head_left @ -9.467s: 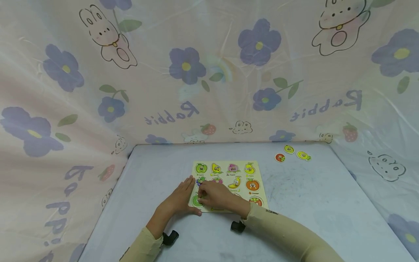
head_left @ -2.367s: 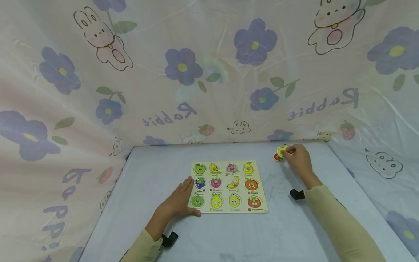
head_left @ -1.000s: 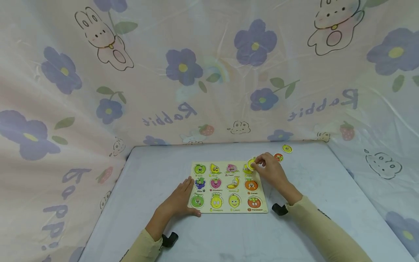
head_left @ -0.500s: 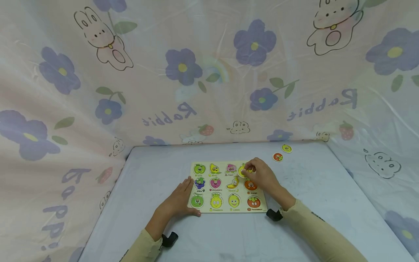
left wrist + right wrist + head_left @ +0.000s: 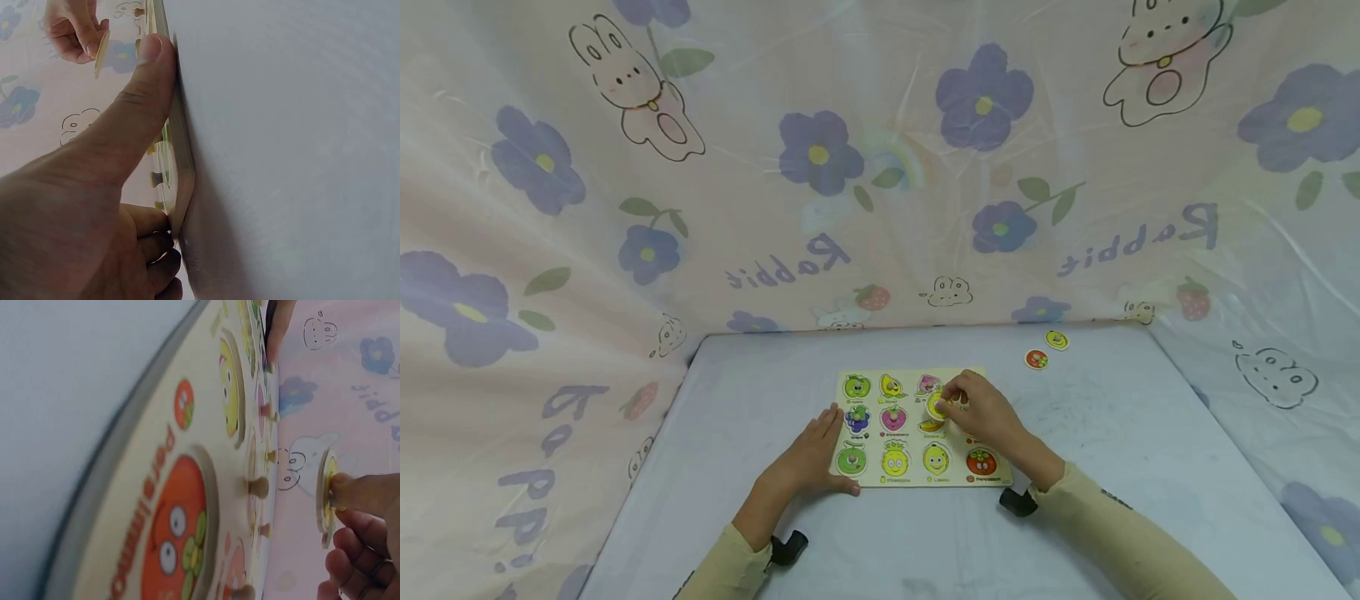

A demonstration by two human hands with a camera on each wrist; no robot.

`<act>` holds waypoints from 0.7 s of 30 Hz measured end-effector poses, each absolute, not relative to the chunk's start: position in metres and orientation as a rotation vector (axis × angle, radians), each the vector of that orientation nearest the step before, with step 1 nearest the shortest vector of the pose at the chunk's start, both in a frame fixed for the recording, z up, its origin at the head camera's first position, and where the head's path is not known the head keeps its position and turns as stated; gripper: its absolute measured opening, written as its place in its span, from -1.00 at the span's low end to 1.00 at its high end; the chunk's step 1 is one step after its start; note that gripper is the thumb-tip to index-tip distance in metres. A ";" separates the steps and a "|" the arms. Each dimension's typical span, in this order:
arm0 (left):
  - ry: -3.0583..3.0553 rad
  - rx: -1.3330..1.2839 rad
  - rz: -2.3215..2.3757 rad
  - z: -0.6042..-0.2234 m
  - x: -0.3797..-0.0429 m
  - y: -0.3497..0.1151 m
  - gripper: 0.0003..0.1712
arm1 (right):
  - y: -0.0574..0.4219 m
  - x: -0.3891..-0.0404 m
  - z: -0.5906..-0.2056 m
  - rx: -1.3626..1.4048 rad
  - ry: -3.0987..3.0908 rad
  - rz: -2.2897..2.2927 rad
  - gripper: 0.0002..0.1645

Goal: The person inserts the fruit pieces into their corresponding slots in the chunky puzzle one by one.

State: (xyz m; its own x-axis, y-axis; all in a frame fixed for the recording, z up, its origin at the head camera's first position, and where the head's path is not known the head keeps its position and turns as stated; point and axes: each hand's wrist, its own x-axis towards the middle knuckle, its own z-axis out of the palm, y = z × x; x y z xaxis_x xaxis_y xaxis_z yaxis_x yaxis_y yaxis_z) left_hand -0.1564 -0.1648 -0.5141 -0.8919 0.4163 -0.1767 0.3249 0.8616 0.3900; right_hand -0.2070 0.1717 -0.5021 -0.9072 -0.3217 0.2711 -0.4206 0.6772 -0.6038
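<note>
A cream fruit puzzle board (image 5: 915, 468) lies on the table. My left hand (image 5: 808, 454) rests at its near left corner, fingers along the left side and thumb (image 5: 153, 69) at the front edge. My right hand (image 5: 988, 408) pinches a yellow pineapple puzzle piece (image 5: 935, 406) by its knob, tilted above the board over the banana. In the right wrist view the pineapple piece (image 5: 324, 494) is clear of the board. Knobbed pieces fill the two back rows and the melon place. The pineapple (image 5: 895, 461), lemon (image 5: 936, 459) and persimmon (image 5: 981, 462) recesses show their printed pictures.
Two loose pieces, a red persimmon piece (image 5: 1036, 360) and a yellow lemon piece (image 5: 1057, 340), lie at the back right of the table. A printed curtain (image 5: 895, 208) with flowers and rabbits surrounds the table. Black wrist cameras (image 5: 790, 548) hang below both wrists.
My right hand has left the melon place, picked up the pineapple piece at the back right and carried it left and nearer over the board. My left hand has stayed at the corner.
</note>
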 end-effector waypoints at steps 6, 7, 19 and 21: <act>2.784 0.557 0.492 -0.517 -0.157 -0.166 0.58 | 0.160 -0.200 -0.504 0.650 -2.766 1.051 -0.80; 2.784 0.557 0.498 -0.517 -0.157 -0.166 0.58 | 0.158 -0.199 -0.505 0.659 -2.770 1.049 -0.81; 2.782 0.563 0.526 -0.517 -0.156 -0.165 0.58 | 0.137 -0.185 -0.507 0.727 -2.825 1.046 -0.79; 2.782 0.562 0.522 -0.517 -0.157 -0.165 0.58 | 0.134 -0.184 -0.509 0.758 -2.822 1.037 -0.79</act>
